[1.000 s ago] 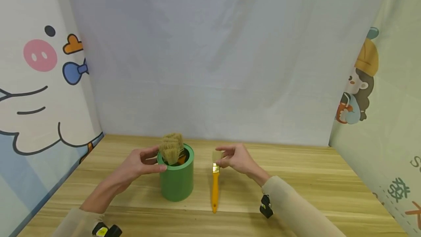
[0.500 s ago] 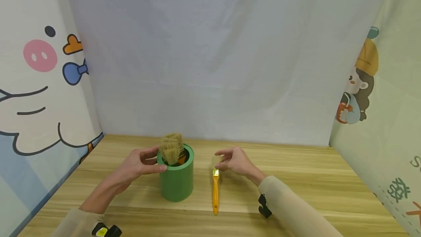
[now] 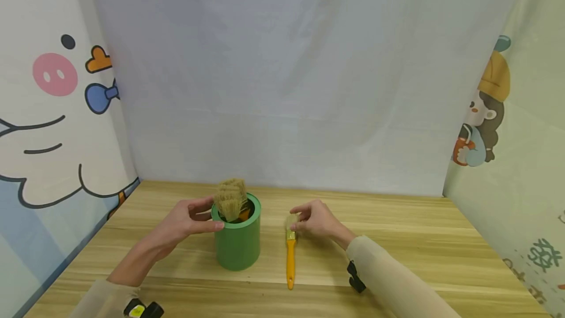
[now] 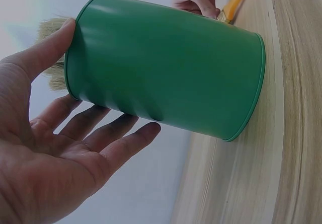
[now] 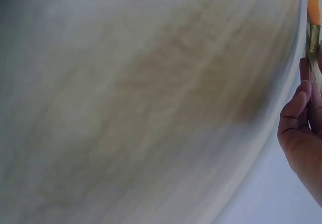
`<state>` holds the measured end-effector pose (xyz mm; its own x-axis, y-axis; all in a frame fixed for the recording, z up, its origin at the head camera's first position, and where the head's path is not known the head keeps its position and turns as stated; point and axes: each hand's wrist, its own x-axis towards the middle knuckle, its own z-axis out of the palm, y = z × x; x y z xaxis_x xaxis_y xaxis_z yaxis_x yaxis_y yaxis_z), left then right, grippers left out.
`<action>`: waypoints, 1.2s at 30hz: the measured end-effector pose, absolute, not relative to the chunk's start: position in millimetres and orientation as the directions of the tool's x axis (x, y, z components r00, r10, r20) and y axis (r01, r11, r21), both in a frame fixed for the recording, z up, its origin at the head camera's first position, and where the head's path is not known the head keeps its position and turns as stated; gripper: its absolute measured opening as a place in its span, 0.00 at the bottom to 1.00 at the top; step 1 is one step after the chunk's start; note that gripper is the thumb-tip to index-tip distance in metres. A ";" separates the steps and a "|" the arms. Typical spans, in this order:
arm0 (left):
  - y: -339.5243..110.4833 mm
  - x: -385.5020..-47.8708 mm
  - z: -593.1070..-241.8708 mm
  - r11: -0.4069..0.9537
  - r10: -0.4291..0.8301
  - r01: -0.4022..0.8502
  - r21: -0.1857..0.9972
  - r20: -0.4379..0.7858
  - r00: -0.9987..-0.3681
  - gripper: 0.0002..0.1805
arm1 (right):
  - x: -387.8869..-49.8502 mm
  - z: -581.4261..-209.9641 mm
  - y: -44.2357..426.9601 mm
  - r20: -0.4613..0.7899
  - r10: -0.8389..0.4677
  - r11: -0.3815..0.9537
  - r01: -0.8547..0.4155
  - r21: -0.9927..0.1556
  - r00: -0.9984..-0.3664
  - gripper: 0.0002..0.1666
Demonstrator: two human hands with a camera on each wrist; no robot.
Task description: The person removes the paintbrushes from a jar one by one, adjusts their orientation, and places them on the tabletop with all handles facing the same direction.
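A green cylindrical can [image 3: 238, 249] stands upright on the wooden table, with a cluster of brush bristles [image 3: 231, 200] sticking out of its top. My left hand [image 3: 178, 222] holds the can near its rim, thumb at the front and fingers round the far side; the left wrist view shows the fingertips against its wall [image 4: 161, 68]. To the can's right, a paintbrush [image 3: 290, 261] with an orange-yellow handle and brass-coloured ferrule lies with its handle toward me. My right hand [image 3: 318, 220] pinches it at the bristle end, partly covering the bristles.
The wooden table [image 3: 397, 239] reaches back to a pale grey curtain [image 3: 282, 87]. Printed cartoon cloths hang on the left [image 3: 44, 126] and the right [image 3: 521, 161]. Most of the right wrist view is blurred tabletop.
My right hand and the paintbrush have shifted slightly toward me, and more bristles now show. The left hand and the can have stayed in place.
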<state>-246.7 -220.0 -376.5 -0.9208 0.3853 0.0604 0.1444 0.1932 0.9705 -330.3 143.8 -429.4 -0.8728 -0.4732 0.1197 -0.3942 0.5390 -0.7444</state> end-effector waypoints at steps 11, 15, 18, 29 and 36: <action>-220.5 -247.6 -377.9 0.204 0.373 0.145 0.968 0.060 -0.926 0.48 | -332.6 -435.9 144.6 0.093 -0.473 0.559 -0.380 -0.737 -0.876 0.25; -220.7 -248.0 -378.0 0.206 0.372 0.146 0.968 0.060 -0.926 0.48 | -333.2 -436.8 145.4 0.094 -0.473 0.570 -0.386 -0.725 -0.876 0.25; -221.0 -248.1 -377.4 0.208 0.378 0.152 0.966 0.064 -0.924 0.49 | -333.9 -437.4 146.0 0.100 -0.477 0.580 -0.399 -0.711 -0.873 0.25; -220.5 -247.3 -377.2 0.211 0.380 0.139 0.967 0.050 -0.924 0.48 | -332.4 -438.1 147.1 0.096 -0.471 0.602 -0.399 -0.692 -0.877 0.25; -220.2 -247.4 -377.0 0.207 0.382 0.138 0.969 0.050 -0.923 0.49 | -332.6 -438.3 147.1 0.107 -0.476 0.608 -0.414 -0.677 -0.873 0.25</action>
<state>-247.4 -220.2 -377.0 -0.9228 0.3822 0.0498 0.1381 0.2071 0.9685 -332.6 147.1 -438.3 -0.8729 -0.4759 0.1070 -0.4144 0.6078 -0.6774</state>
